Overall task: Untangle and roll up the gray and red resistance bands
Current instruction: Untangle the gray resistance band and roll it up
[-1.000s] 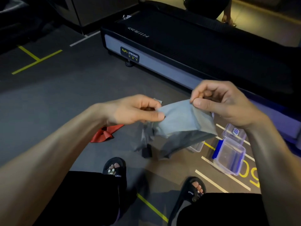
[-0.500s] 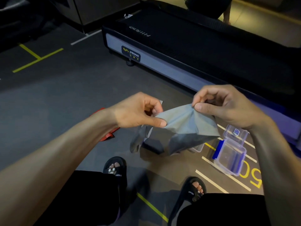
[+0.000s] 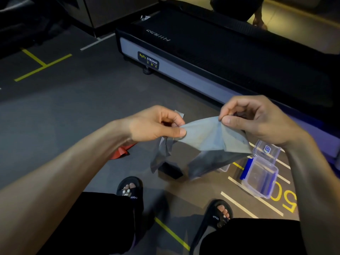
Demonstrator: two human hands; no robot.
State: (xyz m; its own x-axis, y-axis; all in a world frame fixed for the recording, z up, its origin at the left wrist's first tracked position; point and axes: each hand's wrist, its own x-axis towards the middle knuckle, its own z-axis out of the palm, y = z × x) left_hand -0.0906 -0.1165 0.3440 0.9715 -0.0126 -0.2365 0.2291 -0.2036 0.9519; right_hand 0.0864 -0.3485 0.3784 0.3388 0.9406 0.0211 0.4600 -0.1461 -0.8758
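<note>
A: What is sitting at the far side?
B: A black treadmill [image 3: 230, 57] is stretching across the far right.

A: And the gray band [image 3: 207, 142]?
B: It is hanging between both hands above the floor. The left hand [image 3: 156, 124] is pinching its left edge with thumb and fingers; the right hand [image 3: 257, 118] is pinching the top right corner, the rest drooping below both grips.

A: The red band [image 3: 122, 151]?
B: It is lying on the floor, under the left wrist.

A: Anything smaller?
B: A clear plastic box [image 3: 261, 177] is resting near right.
</note>
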